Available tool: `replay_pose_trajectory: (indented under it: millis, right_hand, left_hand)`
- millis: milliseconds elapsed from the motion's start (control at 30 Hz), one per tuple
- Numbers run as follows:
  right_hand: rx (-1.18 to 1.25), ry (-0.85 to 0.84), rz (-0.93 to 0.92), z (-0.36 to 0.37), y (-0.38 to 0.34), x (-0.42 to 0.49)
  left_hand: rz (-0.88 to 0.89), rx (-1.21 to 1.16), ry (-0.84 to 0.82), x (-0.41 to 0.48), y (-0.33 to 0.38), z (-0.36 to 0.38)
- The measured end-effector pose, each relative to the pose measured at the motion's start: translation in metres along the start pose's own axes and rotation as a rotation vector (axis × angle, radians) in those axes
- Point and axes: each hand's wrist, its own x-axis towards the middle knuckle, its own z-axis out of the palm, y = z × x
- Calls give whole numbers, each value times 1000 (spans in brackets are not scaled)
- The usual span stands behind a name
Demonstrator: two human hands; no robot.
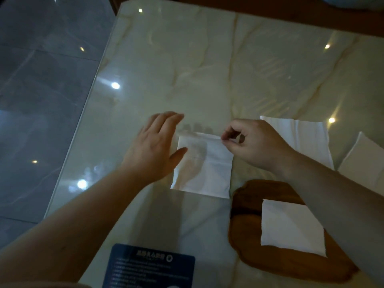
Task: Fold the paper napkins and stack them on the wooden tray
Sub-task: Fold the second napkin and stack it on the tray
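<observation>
White paper napkin (204, 167) is lying flat on the marble tabletop (187, 69), frame centre, mid-fold. Right hand (253, 142) is pinching the napkin's far edge at about 1 o'clock on the sheet, thumb and forefinger closed on that edge. Left hand (158, 146) is open, fingers spread, hovering at the sheet's 9 o'clock edge; it's blurred, so I can't tell whether the palm is touching the paper. To do this fold well, my read: pin the left side flat, bring the pinched edge over to meet the opposite edge squarely, match the corners before creasing, then run a finger along the fold. Tissue is thin, so a light pull only or it will be tearing or skewing. Wooden tray (249, 215) is sitting at 5 o'clock, already carrying one folded napkin (291, 227). Unfolded napkins (301, 138) are waiting at 3 o'clock, one more (365, 156) near the right frame edge. Dark blue card (149, 267) at 6 o'clock has white printed lines, too blurred to read; no brand legible.
</observation>
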Motion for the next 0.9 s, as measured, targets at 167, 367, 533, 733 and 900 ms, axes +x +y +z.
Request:
replay_pose_trajectory:
  millis: [167, 367, 533, 733, 900]
  right_hand:
    - [-4, 9, -85, 12, -7, -28]
    - [20, -19, -95, 37, -4, -62]
    - [28, -111, -95, 45, 0, -75]
    - [78, 64, 54, 38, 8, -58]
    - [-202, -27, 164, 41, 18, -33]
  left_hand:
    - [140, 44, -96, 8, 3, 3]
    - [337, 80, -117, -28, 8, 7]
    - [328, 64, -245, -44, 11, 4]
    - [115, 41, -190, -22, 2, 8]
    - [10, 108, -289, -3, 4, 15]
